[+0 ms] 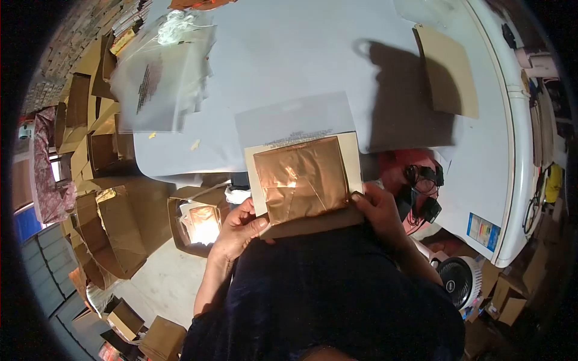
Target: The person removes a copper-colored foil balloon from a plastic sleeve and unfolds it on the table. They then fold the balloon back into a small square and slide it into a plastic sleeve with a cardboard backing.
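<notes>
In front of my body, both hands hold a clear plastic bag [289, 116] with small print across it and a handle slot near its top. A flat copper-coloured foil packet [304, 174] lies against a pale card [353, 157] in the bag's lower part. My left hand [239, 233] pinches the lower left corner, thumb on top. At the lower right corner my right hand [380, 210] grips with its thumb over the edge. The bag's upper end reaches over the near edge of the white table [289, 54].
A stack of clear bags [156, 90] lies on the table's left, with white string [176, 27] on top. A cardboard sheet [447, 72] rests at the right. Below left, an open carton [174, 222] contains similar copper packets. A fan [459, 283] stands lower right.
</notes>
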`<state>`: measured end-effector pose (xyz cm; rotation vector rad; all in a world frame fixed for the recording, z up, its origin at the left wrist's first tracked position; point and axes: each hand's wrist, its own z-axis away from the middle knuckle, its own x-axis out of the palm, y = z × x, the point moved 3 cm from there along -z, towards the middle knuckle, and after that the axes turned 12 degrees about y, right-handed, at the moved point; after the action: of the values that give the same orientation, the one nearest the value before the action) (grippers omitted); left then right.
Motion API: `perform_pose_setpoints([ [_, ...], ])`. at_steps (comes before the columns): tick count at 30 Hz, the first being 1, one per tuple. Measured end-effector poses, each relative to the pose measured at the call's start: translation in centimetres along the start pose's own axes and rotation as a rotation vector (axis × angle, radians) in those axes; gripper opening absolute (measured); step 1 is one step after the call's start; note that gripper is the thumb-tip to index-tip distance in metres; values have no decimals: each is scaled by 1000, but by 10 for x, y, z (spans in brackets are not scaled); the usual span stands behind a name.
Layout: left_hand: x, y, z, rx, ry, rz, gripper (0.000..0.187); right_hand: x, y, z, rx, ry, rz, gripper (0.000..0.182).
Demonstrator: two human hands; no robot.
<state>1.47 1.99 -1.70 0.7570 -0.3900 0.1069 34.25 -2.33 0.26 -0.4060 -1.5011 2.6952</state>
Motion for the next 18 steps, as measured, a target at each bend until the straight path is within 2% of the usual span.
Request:
perform_pose_setpoints([
  [2, 0, -2, 1, 24, 5, -16, 30, -3, -1, -1, -69, 19, 80, 27],
  [6, -15, -1, 3, 25, -2, -111, 43, 3, -13, -6, -104, -5, 114, 30],
  [8, -6, 9, 4, -15, 30, -80, 50, 2, -10, -12, -106, -24, 153, 29],
  [11, 2, 19, 8, 64, -61, -174, 57, 0, -3, -15, -49, -90, 190, 22],
  [14, -2, 19, 7, 121, -72, -231, 54, 10, 0, -12, -171, -152, -75, 31],
  [17, -11, 11, 1, 64, -93, -159, 47, 11, -17, -4, -38, -235, -142, 40],
  [18, -10, 11, 0, 48, -74, -174, 45, 11, -15, -5, -20, -233, -163, 38],
])
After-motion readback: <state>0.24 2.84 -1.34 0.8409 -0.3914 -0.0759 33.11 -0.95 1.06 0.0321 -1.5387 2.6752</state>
